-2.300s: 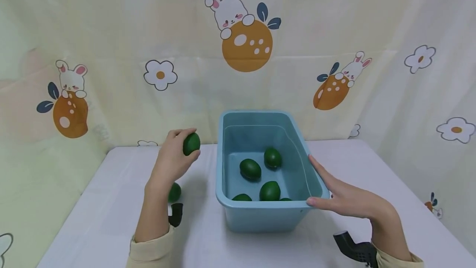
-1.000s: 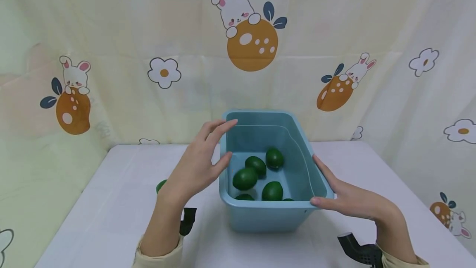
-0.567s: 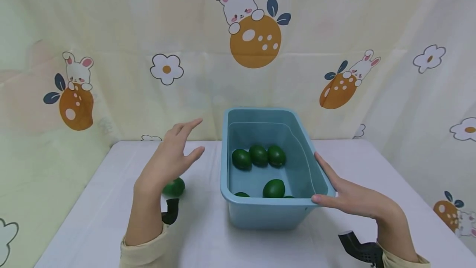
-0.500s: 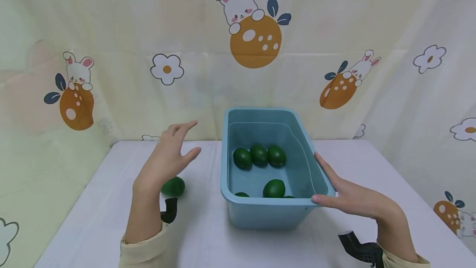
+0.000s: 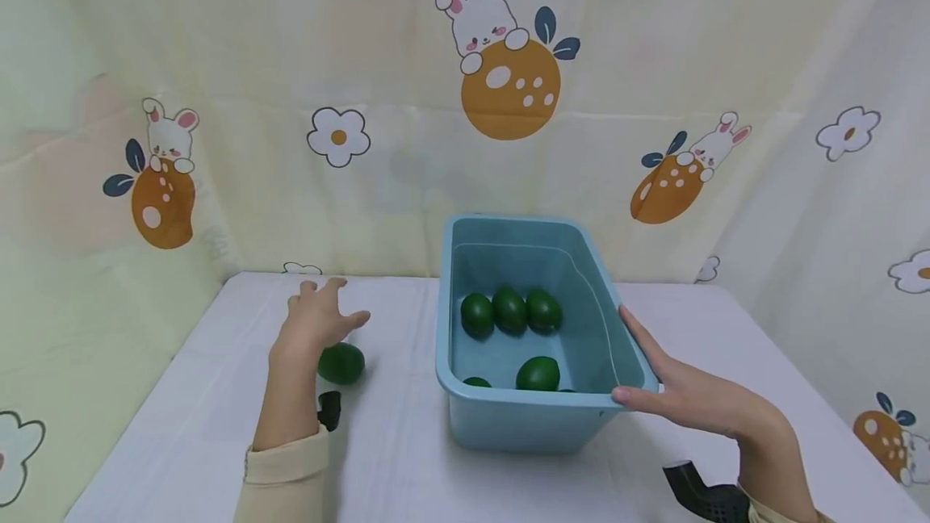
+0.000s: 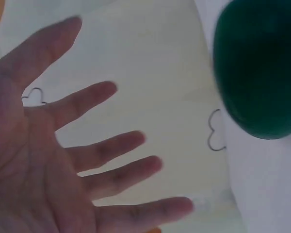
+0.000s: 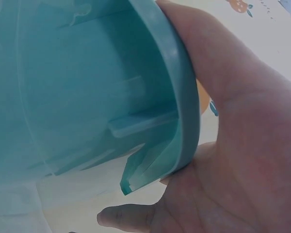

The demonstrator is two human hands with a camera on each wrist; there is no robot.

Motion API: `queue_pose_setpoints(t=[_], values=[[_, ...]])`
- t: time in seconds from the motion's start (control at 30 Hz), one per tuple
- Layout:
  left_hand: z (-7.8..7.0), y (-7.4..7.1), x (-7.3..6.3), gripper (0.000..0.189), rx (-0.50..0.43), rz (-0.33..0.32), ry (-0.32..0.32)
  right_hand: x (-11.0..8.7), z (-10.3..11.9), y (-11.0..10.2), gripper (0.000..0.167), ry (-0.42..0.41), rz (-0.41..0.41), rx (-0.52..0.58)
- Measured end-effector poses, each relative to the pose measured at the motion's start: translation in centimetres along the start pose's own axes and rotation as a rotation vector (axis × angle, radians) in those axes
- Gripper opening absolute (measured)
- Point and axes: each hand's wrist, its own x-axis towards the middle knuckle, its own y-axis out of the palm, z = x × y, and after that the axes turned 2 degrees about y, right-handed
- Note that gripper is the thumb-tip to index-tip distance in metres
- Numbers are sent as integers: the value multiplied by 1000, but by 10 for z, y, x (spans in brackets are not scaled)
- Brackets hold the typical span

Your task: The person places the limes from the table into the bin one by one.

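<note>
My left hand [image 5: 316,320] hovers over the table, fingers spread and nothing in it. Just below it on the cloth lies a dark green, smooth oval fruit [image 5: 341,363], lime-like, which looms large at the right of the left wrist view. My right hand [image 5: 693,390] holds the near right corner of a light blue plastic bin [image 5: 523,426], thumb on the front rim and fingers along the right side. Inside the bin, three such green fruits [image 5: 511,311] sit in a row, with another green fruit [image 5: 538,374] nearer the front. The front rim mostly hides two more.
A white cloth covers the table [image 5: 392,466]. Behind it hangs a pale curtain [image 5: 392,39] printed with rabbits, oranges and flowers. Black wrist-mounted devices show at both sleeves, one a curved black piece [image 5: 697,492] near the right wrist.
My left hand carried a green fruit to the bin and let it go there; it rolled back into a row with two others. The hand then returned left over the fruit on the table.
</note>
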Motion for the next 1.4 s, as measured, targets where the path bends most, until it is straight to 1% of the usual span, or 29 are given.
queue_pose_setpoints(t=[0.1, 0.23, 0.33, 0.43, 0.53, 0.6, 0.7, 0.8, 0.87, 0.97, 1.03, 1.2, 1.3, 1.4], values=[[7, 6, 2, 71, 57, 119, -32, 0, -1, 1, 94, 0, 5, 1], [16, 12, 5, 71, 131, 251, -39, 0, -1, 1, 95, -8, 12, 0], [20, 16, 8, 68, 155, 313, -19, 0, -1, 0, 95, -13, 16, 4], [22, 20, 12, 63, 157, 344, 12, -1, -1, 0, 94, -11, 14, 6], [22, 24, 15, 57, 167, 346, 46, -1, -1, 1, 94, -7, 12, 10], [21, 26, 16, 55, 168, 340, 53, -1, -1, 1, 93, 1, 13, 15], [20, 30, 18, 57, 152, 311, 64, -1, -1, 2, 93, 6, 16, 21], [18, 35, 21, 61, 112, 268, 71, -2, -1, 2, 93, 13, 21, 19], [17, 38, 22, 62, 97, 243, 92, -2, -2, 2, 93, 16, 23, 17], [16, 38, 22, 60, 86, 221, 100, -2, -3, 2, 93, 15, 20, 9], [15, 37, 22, 54, 94, 215, 102, -2, -3, 1, 93, 13, 15, 3], [14, 33, 21, 40, 90, 219, 57, -2, -3, -1, 94, 2, 5, -12], [13, 35, 21, 38, 80, 225, 37, -2, -3, -2, 93, 1, -1, -13], [12, 38, 22, 41, 89, 226, 44, -3, -2, -1, 93, 9, -4, -11]])
